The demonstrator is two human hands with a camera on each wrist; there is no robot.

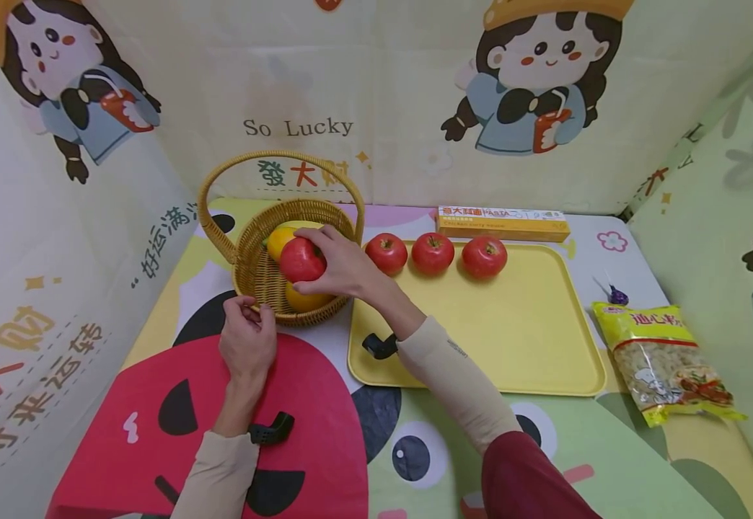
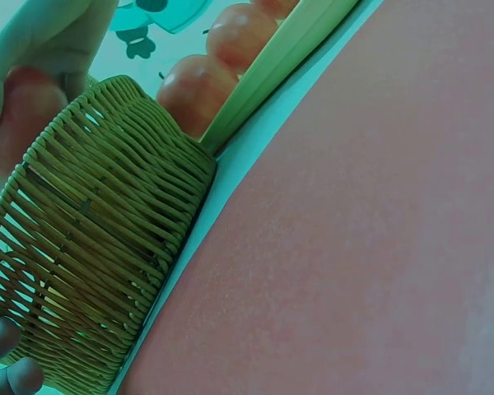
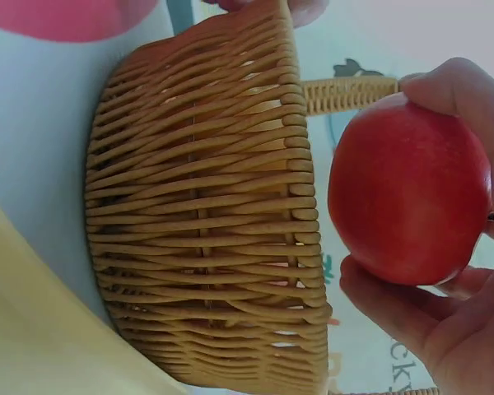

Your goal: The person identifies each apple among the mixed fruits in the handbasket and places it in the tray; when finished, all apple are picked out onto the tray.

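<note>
In the head view, my right hand (image 1: 344, 263) grips a red apple (image 1: 301, 259) above the wicker basket (image 1: 262, 281). The right wrist view shows this apple (image 3: 407, 189) between thumb and fingers, level with the basket's rim and apart from it. Inside the basket lie a yellow-orange fruit (image 1: 280, 241) and an orange fruit (image 1: 308, 299), both partly hidden by the apple and hand. My left hand (image 1: 248, 342) holds the basket's near-left rim, fingertips (image 2: 2, 337) against the weave. Three more red apples (image 1: 433, 254) sit in a row on the yellow tray (image 1: 500, 346).
Behind the tray stands a pasta box (image 1: 503, 225). To its right lie a bag of pasta (image 1: 671, 360) and a small purple-wrapped lollipop (image 1: 617, 295). The basket's tall handle (image 1: 279, 153) arches over it. Printed cloth walls (image 1: 389, 166) enclose the table's back and sides.
</note>
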